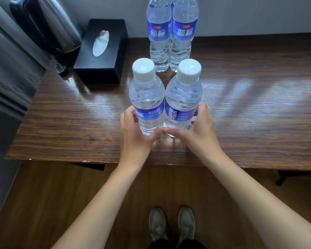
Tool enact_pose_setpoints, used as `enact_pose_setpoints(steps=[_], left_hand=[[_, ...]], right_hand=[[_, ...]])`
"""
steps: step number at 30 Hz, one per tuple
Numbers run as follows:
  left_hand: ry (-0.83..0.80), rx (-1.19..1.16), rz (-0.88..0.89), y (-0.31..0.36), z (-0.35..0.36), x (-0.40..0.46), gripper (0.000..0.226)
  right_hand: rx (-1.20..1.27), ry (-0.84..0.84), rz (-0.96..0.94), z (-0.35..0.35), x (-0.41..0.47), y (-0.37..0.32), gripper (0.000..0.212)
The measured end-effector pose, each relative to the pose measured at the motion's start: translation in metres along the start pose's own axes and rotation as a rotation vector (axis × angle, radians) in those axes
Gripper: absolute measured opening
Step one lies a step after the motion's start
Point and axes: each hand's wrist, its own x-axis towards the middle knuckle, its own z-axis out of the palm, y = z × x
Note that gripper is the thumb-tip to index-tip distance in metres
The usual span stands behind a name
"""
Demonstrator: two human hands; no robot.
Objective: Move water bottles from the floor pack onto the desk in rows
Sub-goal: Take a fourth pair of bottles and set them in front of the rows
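The caps of the two rear water bottles are cut off by the top of the frame, and the floor pack is out of view. The fingers of both hands are mostly hidden behind plastic. The left hand curls round the left front bottle; the right hand curls round the right front bottle. Both stand upright and touching near the desk's front edge. A black tissue box and steel kettle sit at the back left corner.
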Motion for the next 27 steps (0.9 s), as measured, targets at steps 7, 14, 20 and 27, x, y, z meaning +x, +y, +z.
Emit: enact_pose_setpoints(steps=[7, 14, 20, 27], left_hand=[[-0.171, -0.162, 0.031, 0.003, -0.009, -0.006, 0.060], [-0.104, -0.232, 0.021, 0.004, -0.007, -0.009, 0.057], [-0.066, -0.190, -0.005, 0.000, -0.004, -0.009, 0.058], [-0.007, -0.142, -0.014, -0.001, -0.001, -0.007, 0.063]], right_hand=[[0.100, -0.110, -0.060, -0.006, -0.004, 0.007, 0.074], [0.160, -0.081, -0.019, -0.008, -0.009, 0.007, 0.058], [0.017, 0.043, 0.019, -0.001, -0.008, 0.003, 0.067], [-0.062, 0.012, 0.030, 0.001, -0.002, 0.004, 0.079]])
